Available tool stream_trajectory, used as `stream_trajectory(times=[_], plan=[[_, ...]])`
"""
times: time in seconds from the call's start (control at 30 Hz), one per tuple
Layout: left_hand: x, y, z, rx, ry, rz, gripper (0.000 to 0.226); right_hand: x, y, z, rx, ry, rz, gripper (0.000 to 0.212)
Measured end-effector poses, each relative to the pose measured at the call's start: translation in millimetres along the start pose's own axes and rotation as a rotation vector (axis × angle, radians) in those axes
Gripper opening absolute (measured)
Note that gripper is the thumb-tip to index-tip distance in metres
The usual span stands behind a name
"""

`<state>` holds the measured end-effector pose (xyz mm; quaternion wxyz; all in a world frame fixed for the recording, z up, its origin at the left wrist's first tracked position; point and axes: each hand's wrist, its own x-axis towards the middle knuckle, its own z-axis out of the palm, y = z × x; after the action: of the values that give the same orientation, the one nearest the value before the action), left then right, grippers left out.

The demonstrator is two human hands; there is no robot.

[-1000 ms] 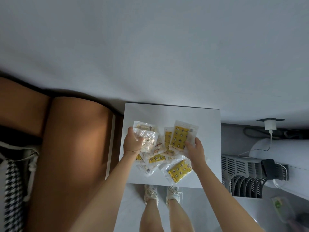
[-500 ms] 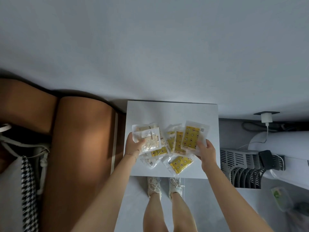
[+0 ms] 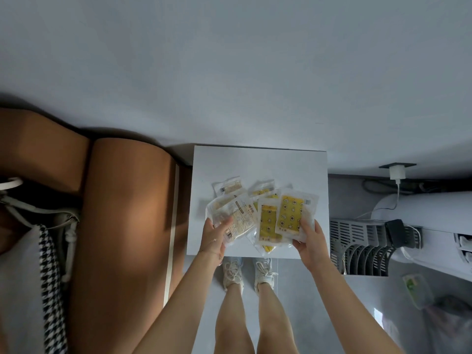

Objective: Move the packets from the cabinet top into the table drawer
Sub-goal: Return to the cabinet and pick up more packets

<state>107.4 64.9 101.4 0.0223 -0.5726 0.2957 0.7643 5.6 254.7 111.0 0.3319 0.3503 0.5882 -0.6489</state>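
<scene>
Left hand (image 3: 213,241) grips a fan of pale clear packets (image 3: 240,218), thumb on top, over the near-left part of the cabinet top (image 3: 255,162). Right hand (image 3: 309,241) pinches a yellow packet (image 3: 293,213) by its near edge, toward the near-right. More yellow packets (image 3: 268,223) overlap between the hands; can't tell which hand carries them. One pale packet (image 3: 228,186) lies flat left of centre.

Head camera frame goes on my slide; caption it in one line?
Over the white cabinet top, the left hand grips pale packets and the right hand grips yellow packets.
</scene>
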Motion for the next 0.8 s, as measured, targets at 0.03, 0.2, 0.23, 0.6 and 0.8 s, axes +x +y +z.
stream_trajectory(times=[0.03, 0.2, 0.23, 0.6, 0.8], plan=[[1.8, -3.4, 1.5, -0.039, 0.022, 0.001, 0.041, 3.6, 2.1, 2.4, 0.031, 0.027, -0.002, 0.012], [13.7, -11.7, -3.2, -0.119, 0.096, -0.011, 0.035, 28.2, 8.5, 10.9, -0.117, 0.074, -0.041, 0.018], [15.6, -12.6, -7.3, -0.118, 0.093, -0.009, 0.035, 31.8, 9.6, 12.0, -0.163, 0.087, -0.059, 0.021], [4.2, -16.4, -31.3, -0.006, 0.013, 0.028, 0.044, 6.9, -5.6, -8.7, -0.124, 0.191, -0.164, 0.006], [-23.7, -19.5, -36.8, 0.117, 0.025, 0.156, 0.039, -25.8, -13.7, -14.8, -0.202, 0.051, -0.12, 0.013]])
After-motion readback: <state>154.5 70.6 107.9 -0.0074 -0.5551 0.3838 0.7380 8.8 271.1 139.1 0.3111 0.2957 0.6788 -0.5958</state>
